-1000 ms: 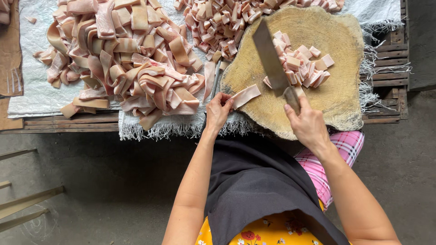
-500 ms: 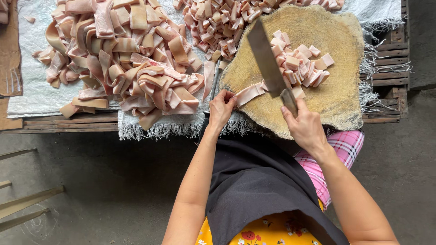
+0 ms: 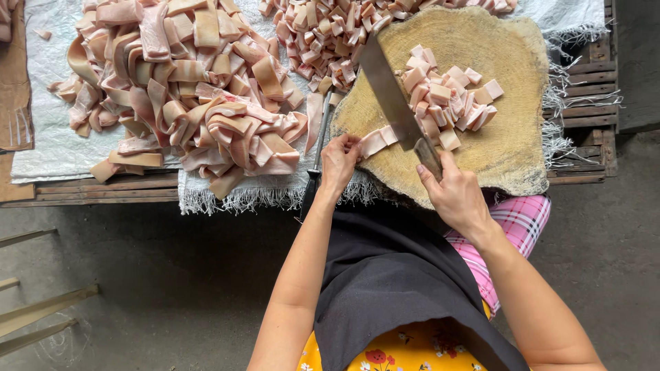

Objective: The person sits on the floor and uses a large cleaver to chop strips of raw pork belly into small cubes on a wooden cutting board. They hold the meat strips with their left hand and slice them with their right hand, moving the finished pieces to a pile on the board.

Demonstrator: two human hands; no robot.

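Observation:
A round wooden chopping block [image 3: 509, 130] lies in front of me. My right hand [image 3: 450, 196] grips the handle of a cleaver [image 3: 390, 96], whose blade rests across a pale pink strip of pork skin [image 3: 378, 141]. My left hand [image 3: 339, 161] pinches the near end of that strip at the block's left edge. A heap of cut pink squares [image 3: 447, 99] sits on the block to the right of the blade.
A large pile of long uncut strips [image 3: 192, 89] lies on white cloth [image 3: 41, 75] to the left. More cut pieces [image 3: 330, 31] are heaped behind the block. A second knife [image 3: 316, 158] lies beside the block. Wooden slats [image 3: 584, 144] carry everything.
The cleaver has come down across the strip and moved left along it. My left hand has slid back, leaving a shorter length of strip.

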